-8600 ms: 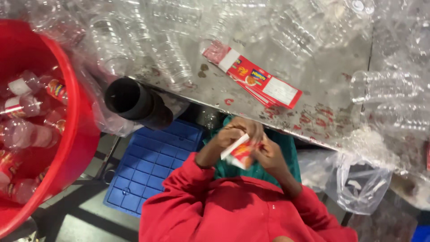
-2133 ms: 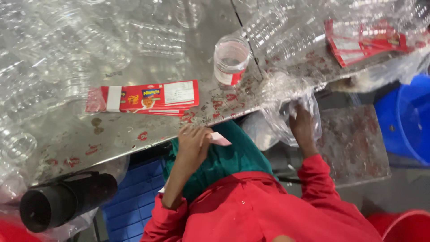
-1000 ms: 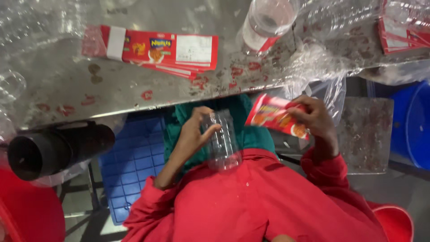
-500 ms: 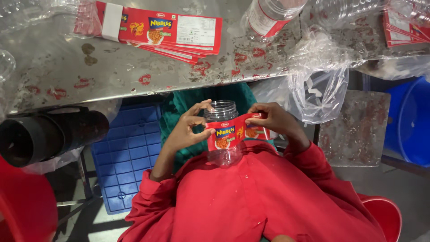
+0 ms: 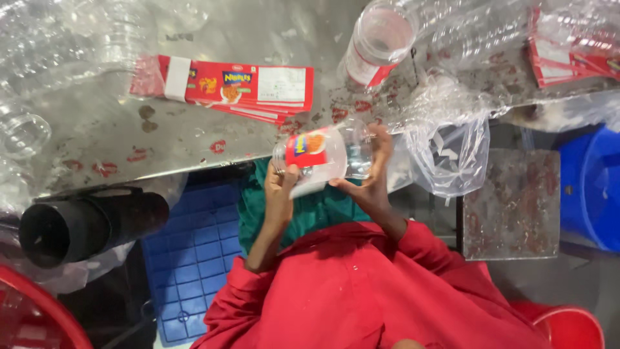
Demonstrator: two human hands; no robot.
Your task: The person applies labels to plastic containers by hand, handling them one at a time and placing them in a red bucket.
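A clear plastic jar (image 5: 326, 155) lies on its side between both hands, held just below the edge of the metal surface (image 5: 97, 136). A red label with a yellow picture wraps the end nearer the left hand (image 5: 282, 194), which grips that end. The right hand (image 5: 371, 174) cups the jar's other, bare end.

A single camera worn on the person's head is looking steeply down over the red-sleeved chest and lap. It is facing the near edge of the worn grey metal counter (image 5: 194, 139), which is filling the upper half of the view, with the floor showing below. It is sitting close, the left hand (image 5: 281, 194) and right hand (image 5: 371, 184) lying near mid-frame. No second view is sharing this scene.
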